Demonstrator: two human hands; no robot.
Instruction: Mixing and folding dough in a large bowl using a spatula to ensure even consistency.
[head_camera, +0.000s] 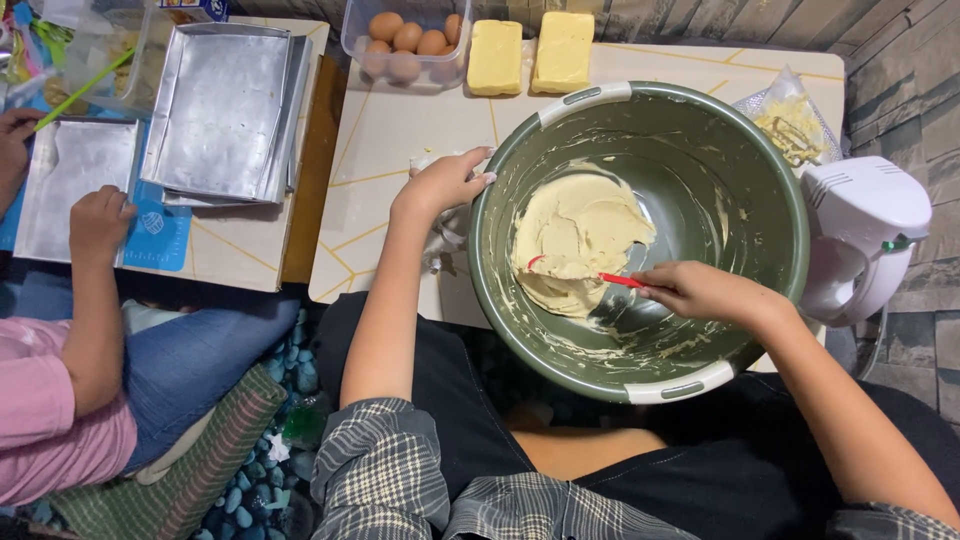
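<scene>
A large green mixing bowl (770, 170) with white handles sits on the low white table, holding a mound of pale creamy batter (578, 240). My right hand (700, 292) is inside the bowl, gripping a red spatula (618, 280) whose blade is sunk in the batter. My left hand (445, 183) rests on the bowl's outer left rim, fingers curled over the edge.
A white hand mixer (865, 235) lies right of the bowl. Two butter blocks (530, 55), a tub of eggs (405, 45) and a bag of grated cheese (790, 125) sit behind. At left, another person's hands (97, 222) hold metal baking trays (225, 110).
</scene>
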